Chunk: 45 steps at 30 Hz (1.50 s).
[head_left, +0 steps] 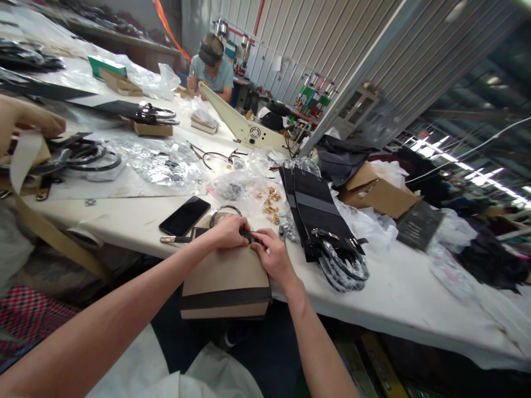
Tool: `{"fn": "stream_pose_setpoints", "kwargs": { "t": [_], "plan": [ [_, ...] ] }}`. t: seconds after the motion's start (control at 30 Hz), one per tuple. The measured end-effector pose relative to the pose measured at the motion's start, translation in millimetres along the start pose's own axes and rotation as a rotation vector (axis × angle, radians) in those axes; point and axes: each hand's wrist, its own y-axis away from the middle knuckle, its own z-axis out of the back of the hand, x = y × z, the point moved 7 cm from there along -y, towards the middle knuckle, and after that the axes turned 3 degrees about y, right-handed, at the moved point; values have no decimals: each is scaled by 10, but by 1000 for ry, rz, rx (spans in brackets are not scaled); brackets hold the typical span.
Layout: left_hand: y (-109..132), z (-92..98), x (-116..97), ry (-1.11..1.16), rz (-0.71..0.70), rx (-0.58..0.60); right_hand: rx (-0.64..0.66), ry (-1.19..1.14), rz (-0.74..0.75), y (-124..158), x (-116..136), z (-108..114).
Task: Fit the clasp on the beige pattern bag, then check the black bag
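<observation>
A tan flat bag piece (226, 279) with a black band across it hangs over the near edge of the white table (390, 287). Both my hands meet at its top edge. My left hand (228, 231) is closed, its fingers pinching a small dark fitting (248, 236) there. My right hand (272, 256) is closed too, pinching the same dark fitting from the right. A black strap loop (224, 210) arcs just behind my left hand.
A black phone (185, 215) and a pen-like tool (174, 239) lie left of my hands. Gold fittings (271, 207), plastic bags and a stack of black pieces (319, 221) lie to the right. A cardboard box (379, 193) stands farther right. Another person's hand (29, 119) is at far left; a co-worker (211, 69) sits at the back.
</observation>
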Motion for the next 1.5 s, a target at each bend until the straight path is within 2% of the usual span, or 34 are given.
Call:
{"fn": "stream_pose_setpoints", "kwargs": {
  "t": [0.13,0.3,0.5,0.8,0.97,1.03,1.1,1.2,1.27,1.33,1.5],
  "plan": [
    [3,15,-26,56,17,53,6,1,-6,-13,-14,9],
    [5,40,-44,41,83,54,9,-38,-9,-26,16,28],
    [6,44,-52,129,100,83,-2,-58,1,-28,36,48],
    [24,58,-78,91,207,-21,5,-117,-39,-38,-32,43],
    [-17,0,-35,87,212,-10,47,-164,-87,-60,-92,46],
    [-39,-14,-18,88,225,-6,17,-159,-129,-47,-149,83],
    [-61,-19,-9,86,252,1,-103,-54,-174,-11,-210,188],
    [-91,-14,-22,65,294,27,-257,333,-274,73,-270,336],
    [-103,-8,-38,54,316,47,-234,599,-381,104,-327,355],
    [-103,-1,-50,52,331,59,-177,763,-483,106,-404,346],
    [-82,10,-68,56,323,63,-194,861,-553,-2,-573,339]
  ]
}}
